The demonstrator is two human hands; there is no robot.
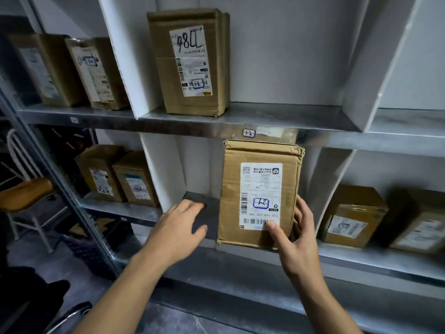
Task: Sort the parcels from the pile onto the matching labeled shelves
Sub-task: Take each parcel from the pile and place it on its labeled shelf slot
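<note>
A worker's right hand is gripping a tall white-labelled brown cardboard parcel at its five o'clock corner, thumb in front, fingers behind, standing it upright in the lower middle bay of the grey metal shelf. The left hand is hovering at nine o'clock, fingers loosely spread, empty. Sliding the base fully back before releasing looks wise. Another brown labelled carton is occupying the bay at twelve o'clock.

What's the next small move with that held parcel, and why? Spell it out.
Probably push the parcel a little deeper, then let go: it stands upright at the front edge of the shelf, the right hand pinches its lower right corner, and the left hand is open beside it.
</note>
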